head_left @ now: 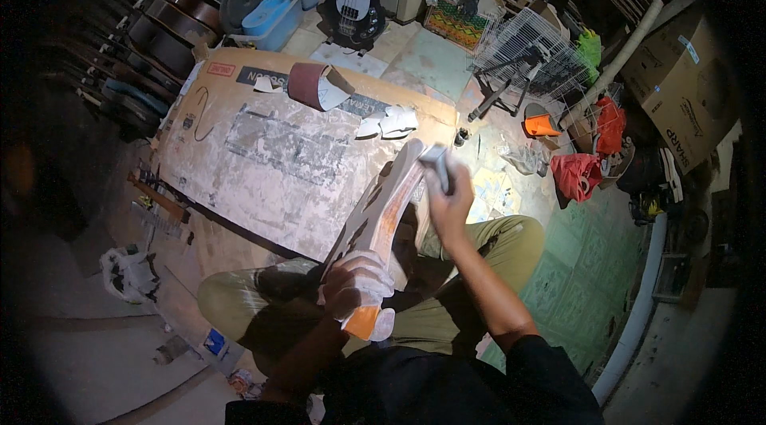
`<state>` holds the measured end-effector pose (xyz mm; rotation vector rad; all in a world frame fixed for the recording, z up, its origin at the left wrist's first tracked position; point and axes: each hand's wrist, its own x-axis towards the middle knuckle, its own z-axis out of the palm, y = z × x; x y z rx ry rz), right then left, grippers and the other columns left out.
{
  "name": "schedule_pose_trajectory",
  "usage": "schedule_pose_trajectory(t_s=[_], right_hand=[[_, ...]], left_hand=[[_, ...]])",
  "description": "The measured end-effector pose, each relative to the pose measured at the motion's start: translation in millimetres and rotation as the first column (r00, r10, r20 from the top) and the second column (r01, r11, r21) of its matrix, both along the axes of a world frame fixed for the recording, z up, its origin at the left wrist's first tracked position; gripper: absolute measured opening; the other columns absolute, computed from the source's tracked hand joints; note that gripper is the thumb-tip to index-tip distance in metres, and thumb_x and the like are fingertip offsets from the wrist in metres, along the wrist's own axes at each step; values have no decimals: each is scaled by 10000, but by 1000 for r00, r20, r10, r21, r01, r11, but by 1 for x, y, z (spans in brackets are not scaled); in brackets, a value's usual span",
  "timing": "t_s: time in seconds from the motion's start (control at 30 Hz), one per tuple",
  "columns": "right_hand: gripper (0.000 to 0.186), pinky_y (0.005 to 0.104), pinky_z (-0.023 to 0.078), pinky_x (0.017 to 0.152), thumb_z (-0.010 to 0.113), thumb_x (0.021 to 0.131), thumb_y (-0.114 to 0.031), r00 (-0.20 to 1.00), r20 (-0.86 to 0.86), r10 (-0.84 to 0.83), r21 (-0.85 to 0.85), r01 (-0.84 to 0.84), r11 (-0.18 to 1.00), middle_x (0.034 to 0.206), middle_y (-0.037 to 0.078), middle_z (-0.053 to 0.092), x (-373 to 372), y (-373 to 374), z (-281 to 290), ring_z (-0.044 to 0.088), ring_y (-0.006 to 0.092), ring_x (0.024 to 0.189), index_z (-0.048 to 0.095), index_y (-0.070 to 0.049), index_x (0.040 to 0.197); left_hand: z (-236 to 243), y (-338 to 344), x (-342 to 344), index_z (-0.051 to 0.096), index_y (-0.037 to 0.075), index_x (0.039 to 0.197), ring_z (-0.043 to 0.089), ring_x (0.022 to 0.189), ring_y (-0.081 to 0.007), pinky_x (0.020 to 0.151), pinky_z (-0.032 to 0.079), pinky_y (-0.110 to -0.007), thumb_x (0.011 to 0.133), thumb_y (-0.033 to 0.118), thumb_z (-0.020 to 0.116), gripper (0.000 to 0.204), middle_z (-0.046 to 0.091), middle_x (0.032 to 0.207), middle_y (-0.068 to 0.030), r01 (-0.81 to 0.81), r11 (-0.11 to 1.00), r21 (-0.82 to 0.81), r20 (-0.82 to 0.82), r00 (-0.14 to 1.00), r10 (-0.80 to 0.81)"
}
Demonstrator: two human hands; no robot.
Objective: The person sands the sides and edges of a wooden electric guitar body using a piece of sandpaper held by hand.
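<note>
A solid guitar body (388, 213), pale with sanding dust and showing bare orange-brown wood along its edge, stands on edge over my lap. Cutouts mark its left face. Near its lower end, my left hand (357, 281), dusty white, is wrapped round it. My right hand (451, 197) grips a grey sanding block (435, 157) against the far upper end of the body; this hand is slightly blurred. On the flattened cardboard (271, 205) in front of me lies a curled sheet of reddish-brown sandpaper (309, 85), with torn white paper pieces (389, 122) to its right.
Several guitars (171, 22) line the far left, beside a blue plastic tub (275, 22). A black bass guitar (357, 6) stands at the back. A wire rack (527, 50), black stand (511, 86) and red bag (576, 176) are at right. Tools (159, 201) lie left of the cardboard.
</note>
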<state>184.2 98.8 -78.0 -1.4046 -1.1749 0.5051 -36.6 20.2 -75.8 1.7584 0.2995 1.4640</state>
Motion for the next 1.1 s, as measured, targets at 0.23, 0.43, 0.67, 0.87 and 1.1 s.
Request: schedule_pose_trajectory(t_s=[0.23,0.43,0.67,0.87,1.1], right_hand=[[271,397,503,862,768,816,-90,999,11,34,53,-34,998,1071,165,662,1,6,-7,643,302,997,690,-29,1068],[279,397,509,836,776,796,-92,875,373,307,114,-372,921,1084,178,656,-11,-43,-7,635,323,952,674,-4,1040],[297,397,508,791,770,817,-104,934,80,348,115,-355,928,999,164,651,-40,-76,29,631,315,931,684,-5,1084],[377,408,510,812,800,819,-164,906,162,390,85,-407,910,1043,181,643,-37,-80,30,628,312,932,672,26,1119],[212,394,485,737,727,865,-122,906,371,203,105,-258,960,965,170,671,-4,-22,17,630,300,846,706,-24,1052]], left_hand=[[-30,8,-18,725,72,920,684,985,-260,899,485,-418,925,305,628,253,750,1012,-112,143,986,80,-108,985,-134],[-31,-1,-22,724,66,921,683,984,-264,898,486,-420,918,289,632,241,745,1007,-118,123,991,57,-110,987,-116],[-23,-11,-22,703,53,890,685,930,-279,857,501,-428,883,249,647,204,732,963,-129,110,994,14,-107,988,-108],[-20,-8,-17,686,41,864,686,885,-292,822,514,-436,853,214,660,176,720,925,-138,100,995,5,-114,988,-99],[-14,-9,-18,665,28,833,688,831,-307,781,528,-445,818,175,675,148,707,881,-149,38,999,-8,-122,992,-38]])
